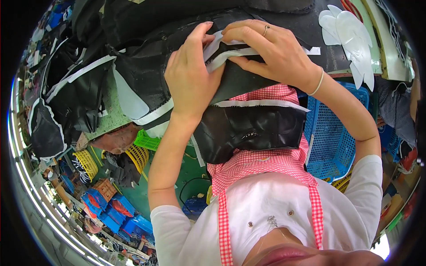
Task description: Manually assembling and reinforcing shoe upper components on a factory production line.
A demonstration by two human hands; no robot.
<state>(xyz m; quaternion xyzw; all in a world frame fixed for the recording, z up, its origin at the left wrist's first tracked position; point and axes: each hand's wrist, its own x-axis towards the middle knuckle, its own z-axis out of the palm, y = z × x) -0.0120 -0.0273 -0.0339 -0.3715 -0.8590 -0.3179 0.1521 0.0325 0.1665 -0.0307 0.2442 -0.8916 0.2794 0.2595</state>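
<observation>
The left hand (193, 75) hides part of the black workpiece (255, 77); its fingers are half curled beside the white edging (239, 52), and their contact is too covered to tell whether it grips. The right hand (277, 55) is nearly closed, fingers above and thumb below, holding the edging of the workpiece, which lies on the bench (114, 97) in front of the person. Layered black material (124, 20) is cut off by the dark fisheye rim. A second black piece (262, 126), edged in white, rests across the checked apron (257, 162); its small pale marking is too small to read. The bench shows speckled green between the black pieces; white cutouts (348, 33) lie at its right. Below are a blue basket (313, 153), yellow baskets (86, 164) and green floor (175, 177). The cluttered room toward the left rim is bent and blurred.
</observation>
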